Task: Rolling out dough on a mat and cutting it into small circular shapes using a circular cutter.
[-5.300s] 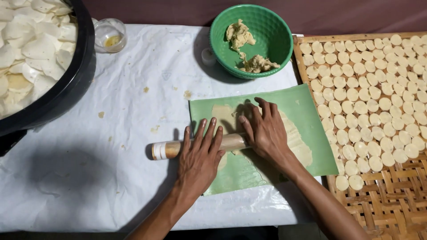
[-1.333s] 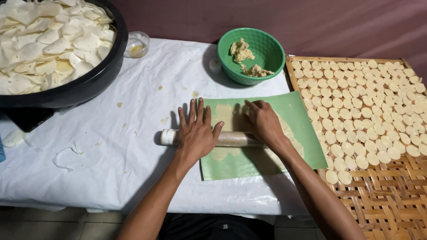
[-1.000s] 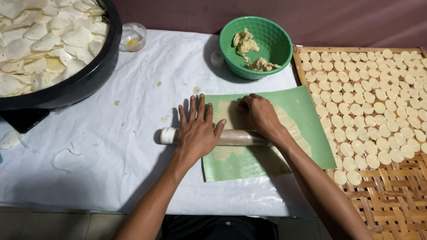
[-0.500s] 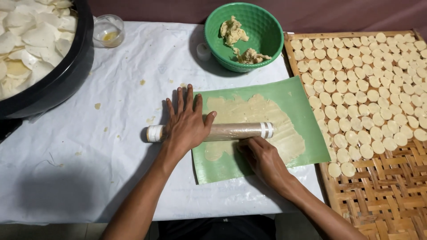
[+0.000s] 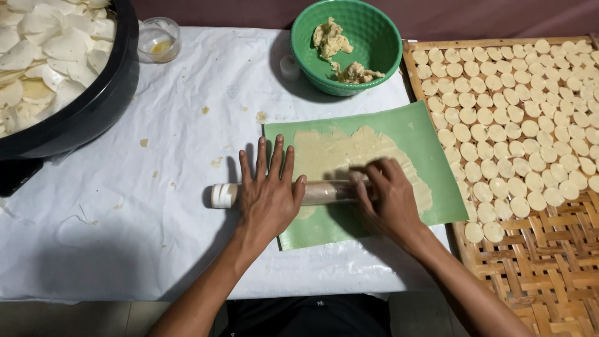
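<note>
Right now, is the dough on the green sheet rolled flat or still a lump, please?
Rolled flat: the dough lies as a thin, ragged layer across the green sheet.
</note>
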